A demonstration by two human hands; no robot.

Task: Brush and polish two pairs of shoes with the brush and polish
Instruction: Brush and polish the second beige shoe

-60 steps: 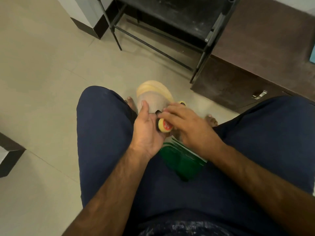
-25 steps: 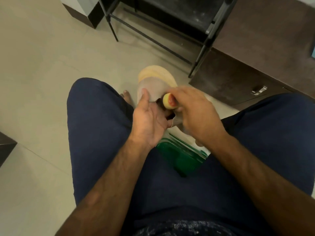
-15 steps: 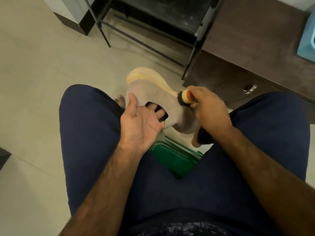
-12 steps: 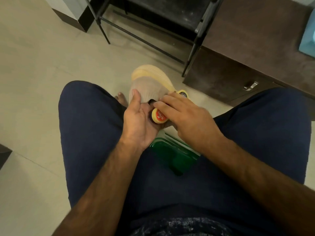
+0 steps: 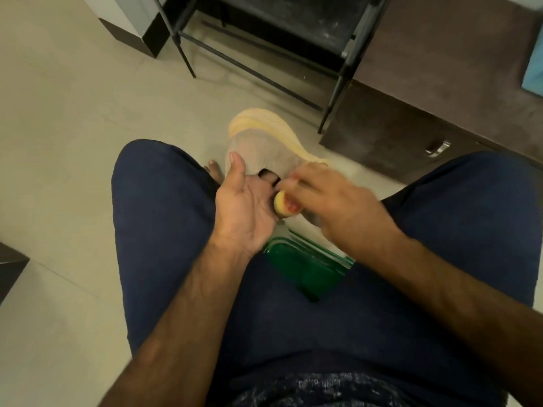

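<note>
Shoe: a pale knit shoe [image 5: 266, 139] with a cream sole, held up off the floor [image 5: 73, 127] in the middle of the frame, toe pointing away from the person, between the knees.
Left hand: the left hand [image 5: 244, 207] lies palm up, thumb pressed on the upper and fingers tucked into the opening. They are clamped on the shoe, which I judge is to steady it against the rubbing.
Right hand: the right hand [image 5: 332, 207] is blurred. Its fingers are together around the polish [image 5: 286, 205], a small round yellow-and-red piece at the shoe's opening, right of centre.
Step in hand: probably spreading polish over the upper near the collar; how much of the shoe is covered I cannot tell.
Green container: a green container [image 5: 305, 262] sits low between the legs, just below the hands. It is likely kept there for easy reach.
Surroundings: a black metal rack [image 5: 264, 39] at the top centre and a dark cabinet [image 5: 396, 133] at the upper right.
Brush: not in view.
Other shoes: none visible.
</note>
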